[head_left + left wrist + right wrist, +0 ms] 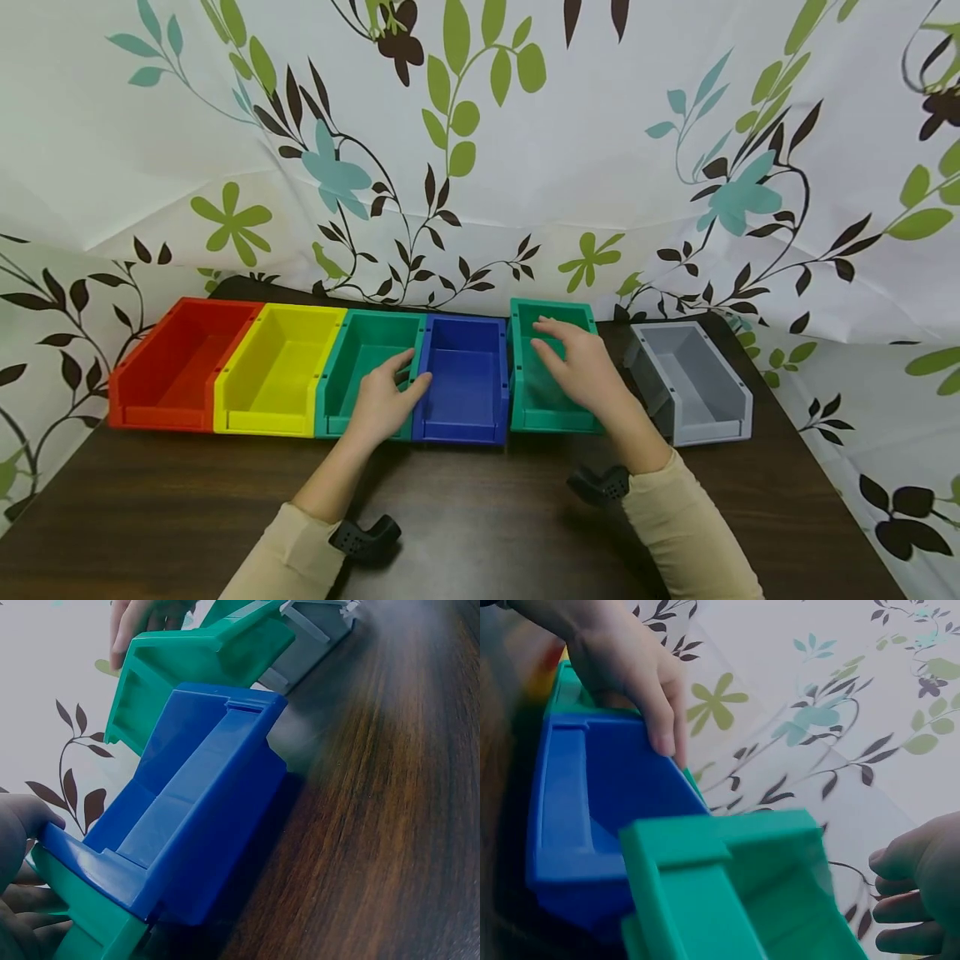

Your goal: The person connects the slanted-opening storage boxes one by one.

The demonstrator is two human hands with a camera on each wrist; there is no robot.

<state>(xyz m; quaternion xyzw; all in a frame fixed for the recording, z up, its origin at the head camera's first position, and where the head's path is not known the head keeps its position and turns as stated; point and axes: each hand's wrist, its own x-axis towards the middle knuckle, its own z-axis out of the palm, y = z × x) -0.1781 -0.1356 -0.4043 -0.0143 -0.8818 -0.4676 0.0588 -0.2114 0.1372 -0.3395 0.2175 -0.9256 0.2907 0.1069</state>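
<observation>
Right grip is loosely spread, thumb apart from the fingers and curled round nothing, above the outer green bin, right of centre in the head view; whether a fingertip touches the rim I cannot tell. That bin's long axis runs up and down the frame, roughly in line with the blue bin just beside it, to its left. Left grip, near mid-frame, pinches the adjoining walls of the blue bin and the inner green bin. Any sideways push leftward would likely suit the nearer, right hand.
</observation>
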